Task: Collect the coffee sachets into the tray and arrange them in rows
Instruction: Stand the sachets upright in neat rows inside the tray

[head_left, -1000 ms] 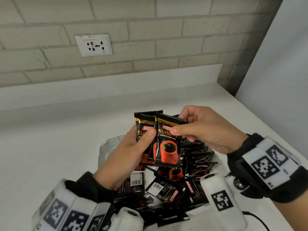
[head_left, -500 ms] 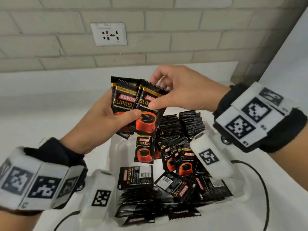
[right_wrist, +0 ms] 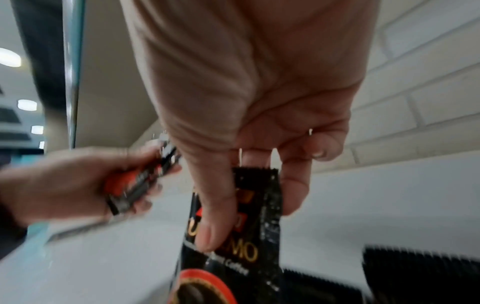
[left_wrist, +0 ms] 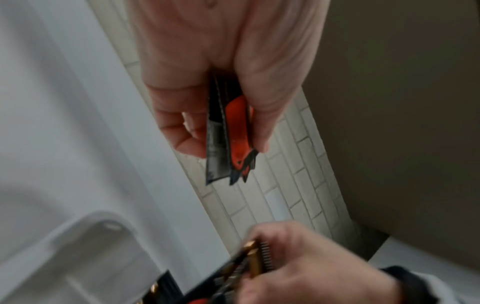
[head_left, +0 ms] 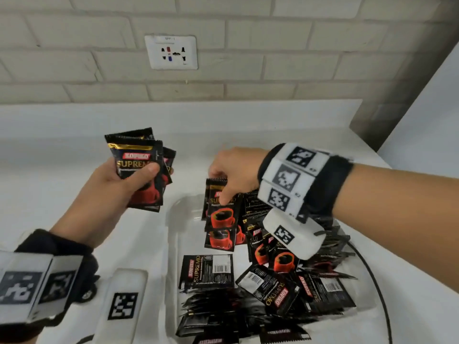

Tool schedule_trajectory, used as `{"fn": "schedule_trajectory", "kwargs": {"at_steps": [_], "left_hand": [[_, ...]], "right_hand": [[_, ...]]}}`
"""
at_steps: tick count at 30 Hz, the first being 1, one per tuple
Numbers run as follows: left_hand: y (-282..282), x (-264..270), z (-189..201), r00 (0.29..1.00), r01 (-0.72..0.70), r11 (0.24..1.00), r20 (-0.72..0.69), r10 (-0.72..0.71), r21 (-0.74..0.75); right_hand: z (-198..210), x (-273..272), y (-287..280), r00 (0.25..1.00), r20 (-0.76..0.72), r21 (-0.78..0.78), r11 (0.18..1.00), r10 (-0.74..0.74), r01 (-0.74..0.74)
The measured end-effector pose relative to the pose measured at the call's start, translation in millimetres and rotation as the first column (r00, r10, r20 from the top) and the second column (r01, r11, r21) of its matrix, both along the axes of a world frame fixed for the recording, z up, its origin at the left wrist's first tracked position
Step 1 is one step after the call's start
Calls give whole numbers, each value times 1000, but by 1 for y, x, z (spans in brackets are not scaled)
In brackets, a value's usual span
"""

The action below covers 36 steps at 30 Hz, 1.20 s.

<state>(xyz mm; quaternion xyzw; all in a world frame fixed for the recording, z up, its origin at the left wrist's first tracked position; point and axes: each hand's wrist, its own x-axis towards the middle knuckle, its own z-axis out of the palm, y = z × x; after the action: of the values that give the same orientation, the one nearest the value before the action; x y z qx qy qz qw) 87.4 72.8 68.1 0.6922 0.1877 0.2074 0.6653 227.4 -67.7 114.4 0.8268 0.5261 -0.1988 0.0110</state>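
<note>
Nearest me, loose Kopiko sachets [head_left: 268,289] are lying jumbled in the clear tray [head_left: 171,244], too many overlapping to count. My right hand [head_left: 236,170] is pinching one sachet [head_left: 221,207] by its top edge, thumb in front, hanging upright over the tray's far end. My left hand [head_left: 109,192] is gripping a fan of three sachets [head_left: 139,170], left of the tray above the white counter [head_left: 74,157].

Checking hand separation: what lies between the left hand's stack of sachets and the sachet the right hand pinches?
Head view: only bare white counter between the stack and the pinched sachet.
</note>
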Motion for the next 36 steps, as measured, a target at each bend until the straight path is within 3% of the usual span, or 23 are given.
{"fn": "schedule_trajectory", "kwargs": {"at_steps": [3,7,12,19,24,29,36], "left_hand": [[-9,2,-3,994,75,992,-72,-82,-100],[-9,3,-6,954,200,959,-185,-237,-198],[-6,2,-11,834,353,905,-358,-419,-237],[-17,2,-14,706,499,821,-419,-571,-277],[-29,6,-23,636,547,826,-573,-516,-137],[-42,20,-35,502,689,725,-717,-483,-5],[-39,33,-39,519,702,710,-723,-456,56]], "right_hand": [[-18,-3,13,996,75,-170,985,53,-40],[-31,-8,20,987,118,-274,959,106,-70],[-43,-3,25,976,187,-274,960,115,-60],[-46,0,26,988,131,-164,985,83,-61],[-57,4,25,981,180,-123,991,70,-48],[-39,12,24,992,120,-170,985,36,-15],[-8,41,8,997,33,-33,997,-74,75]]}}
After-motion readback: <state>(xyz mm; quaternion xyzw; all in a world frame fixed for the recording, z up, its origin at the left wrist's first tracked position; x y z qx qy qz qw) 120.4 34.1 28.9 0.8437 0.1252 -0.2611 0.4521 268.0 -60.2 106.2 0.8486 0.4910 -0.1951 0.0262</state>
